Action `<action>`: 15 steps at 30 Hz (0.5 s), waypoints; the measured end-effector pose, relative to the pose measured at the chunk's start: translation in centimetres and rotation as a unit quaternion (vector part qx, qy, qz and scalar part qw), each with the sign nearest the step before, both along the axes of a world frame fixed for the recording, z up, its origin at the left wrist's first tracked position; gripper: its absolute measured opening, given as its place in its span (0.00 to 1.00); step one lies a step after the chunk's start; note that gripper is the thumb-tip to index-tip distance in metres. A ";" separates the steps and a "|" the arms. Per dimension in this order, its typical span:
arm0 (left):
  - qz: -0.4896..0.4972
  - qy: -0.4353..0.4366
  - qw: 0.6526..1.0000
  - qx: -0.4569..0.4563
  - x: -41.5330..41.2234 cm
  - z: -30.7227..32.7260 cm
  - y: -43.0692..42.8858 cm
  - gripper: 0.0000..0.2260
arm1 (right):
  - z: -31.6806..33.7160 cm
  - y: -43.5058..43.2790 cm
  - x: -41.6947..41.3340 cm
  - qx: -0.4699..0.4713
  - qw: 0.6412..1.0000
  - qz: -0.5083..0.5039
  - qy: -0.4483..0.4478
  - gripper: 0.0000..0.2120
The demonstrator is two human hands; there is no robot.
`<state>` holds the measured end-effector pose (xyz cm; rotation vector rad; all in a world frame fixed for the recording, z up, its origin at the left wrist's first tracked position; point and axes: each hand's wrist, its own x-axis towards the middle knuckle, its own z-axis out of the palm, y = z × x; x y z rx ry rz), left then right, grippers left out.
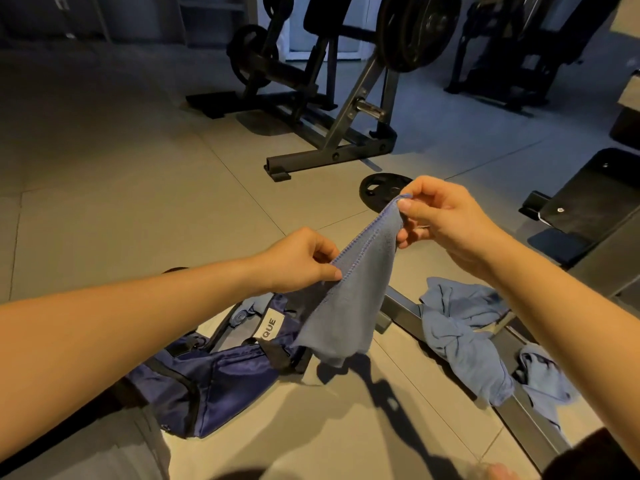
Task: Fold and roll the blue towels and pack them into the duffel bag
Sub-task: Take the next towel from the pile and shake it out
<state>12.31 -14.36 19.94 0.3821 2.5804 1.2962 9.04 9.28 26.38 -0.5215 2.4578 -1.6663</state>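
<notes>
One towel pinched: left hand, right hand | bag (open): rolled towel

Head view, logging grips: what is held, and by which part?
The blue towel: left hand and right hand pinch its stitched edge, at opposite ends.
</notes>
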 end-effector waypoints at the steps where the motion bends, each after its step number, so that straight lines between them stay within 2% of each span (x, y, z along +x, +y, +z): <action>1: 0.009 0.011 1.000 0.003 -0.1 -0.3 -0.1 0.01 | 0.2 -0.1 0.0 -0.013 1.000 -0.014 0.003 0.07; 9: 0.067 0.077 0.993 0.052 0.3 -3.0 0.7 0.08 | 1.7 1.5 -1.4 -0.100 0.987 -0.124 0.028 0.05; 15: 0.076 0.155 0.985 0.011 -0.1 -4.2 0.3 0.10 | 2.5 3.2 -2.1 -0.151 0.977 -0.150 0.026 0.06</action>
